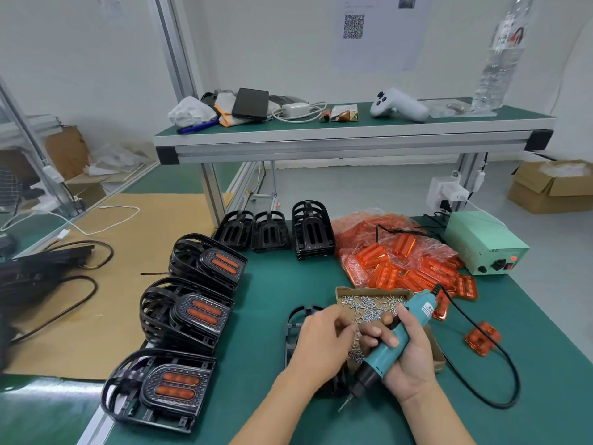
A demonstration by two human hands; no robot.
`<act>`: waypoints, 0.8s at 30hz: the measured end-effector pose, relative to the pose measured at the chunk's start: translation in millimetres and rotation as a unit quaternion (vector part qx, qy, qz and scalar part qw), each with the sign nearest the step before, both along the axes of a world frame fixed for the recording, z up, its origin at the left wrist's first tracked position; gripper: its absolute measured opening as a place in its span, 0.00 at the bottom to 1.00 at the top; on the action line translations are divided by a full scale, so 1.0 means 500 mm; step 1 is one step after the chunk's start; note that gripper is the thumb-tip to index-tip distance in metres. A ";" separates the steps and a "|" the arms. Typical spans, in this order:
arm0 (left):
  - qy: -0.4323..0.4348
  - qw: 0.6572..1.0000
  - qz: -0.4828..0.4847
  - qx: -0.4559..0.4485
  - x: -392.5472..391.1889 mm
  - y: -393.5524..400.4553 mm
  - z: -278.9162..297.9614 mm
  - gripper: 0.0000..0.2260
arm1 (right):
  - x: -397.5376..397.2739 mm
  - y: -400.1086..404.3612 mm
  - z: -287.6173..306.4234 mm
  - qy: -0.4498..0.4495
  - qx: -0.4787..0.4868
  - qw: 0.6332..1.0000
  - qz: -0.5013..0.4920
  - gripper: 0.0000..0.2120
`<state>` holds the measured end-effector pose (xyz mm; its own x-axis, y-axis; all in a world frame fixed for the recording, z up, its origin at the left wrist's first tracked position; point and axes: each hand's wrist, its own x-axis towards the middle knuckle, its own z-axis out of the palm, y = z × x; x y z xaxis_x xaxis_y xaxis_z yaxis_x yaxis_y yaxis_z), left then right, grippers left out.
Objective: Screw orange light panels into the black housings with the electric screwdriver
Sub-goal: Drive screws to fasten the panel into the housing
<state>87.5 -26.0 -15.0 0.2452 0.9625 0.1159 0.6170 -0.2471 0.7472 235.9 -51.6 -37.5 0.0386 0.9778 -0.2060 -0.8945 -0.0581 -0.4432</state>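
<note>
Partway through, by the look of it: three stacks of finished housings (pixel 179 319) at the left edge of the green bench (pixel 263 303), each topped by a black shell with two orange bars showing through its slotted face. Still to do: empty black housings (pixel 313 229) standing in a row at the back, and a clear bag of orange light panels (pixel 398 252) spilling loose pieces beside them, with one stray panel (pixel 483 337) lying apart at the right near the cable. Current piece: another black housing (pixel 300 319) flat on the mat, mostly hidden under the left hand (pixel 322 345); impossible to tell whether a panel already sits in it. Left hand with fingers curled toward the pile of small silver screws (pixel 369 308) in the shallow cardboard tray (pixel 372 292), apparently pinching one, though blurred. Right hand (pixel 407 358) wrapped around the teal electric screwdriver (pixel 390 346), bit angled down and toward the body, tip clear of the housing, cord trailing right toward the pale green power box (pixel 486 242). Likely step in hand: fetching a screw before driving it.
</note>
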 end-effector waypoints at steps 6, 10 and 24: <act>-0.171 0.978 0.065 -0.101 -0.080 -0.082 -0.017 0.05 | -0.001 0.000 0.005 0.038 -0.001 0.999 -0.001 0.16; -0.227 0.960 0.084 -0.142 -0.114 -0.126 -0.025 0.06 | -0.003 0.003 0.010 0.051 -0.001 0.999 -0.012 0.15; -0.331 0.921 0.128 -0.158 -0.089 -0.178 -0.037 0.10 | -0.047 -0.016 0.068 0.015 0.054 0.996 -0.076 0.14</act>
<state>42.8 -114.9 -33.4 -0.0189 0.9903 -0.1380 0.0070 0.1382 0.9904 212.5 -59.6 -3.7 0.1823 0.9779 -0.1027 -0.9027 0.1250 -0.4118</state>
